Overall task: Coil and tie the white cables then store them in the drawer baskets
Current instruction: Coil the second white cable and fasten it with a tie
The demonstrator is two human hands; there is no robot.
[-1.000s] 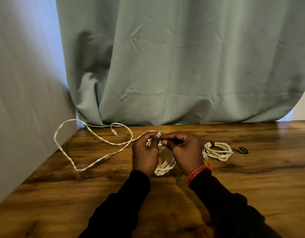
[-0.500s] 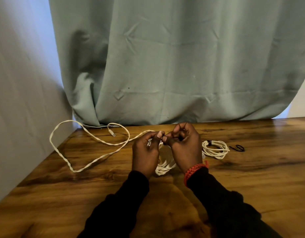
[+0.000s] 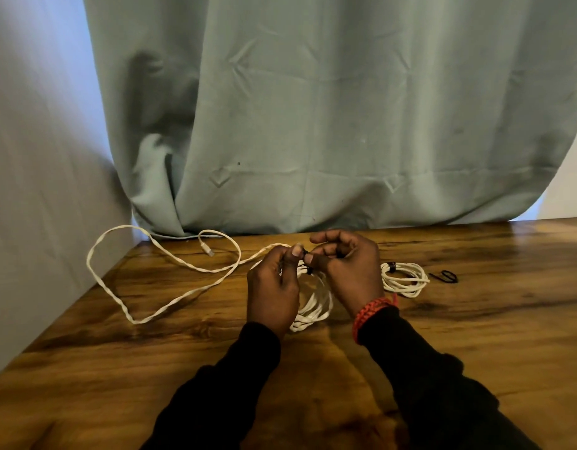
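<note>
Your coiled white cable [image 3: 316, 303] hangs between your hands above the middle of the wooden surface [image 3: 475, 336], its loops drooping down to the wood. A small black tie [image 3: 308, 263] sits at the top of the coil. Your left hand [image 3: 274, 287] pinches it with thumb and forefinger; your right hand [image 3: 349, 271] pinches it from the other side, the remaining fingers curled, so both grips are narrow and holding the tie. The cable's loose tail [image 3: 157, 300] runs left in a wide loop toward the surface's far-left corner, its plug [image 3: 209, 251] lying near the curtain [image 3: 329, 108]. Just right of your right hand lies a second, tied coil [image 3: 405, 279]; beyond it, a spare black tie [image 3: 444, 276].
</note>
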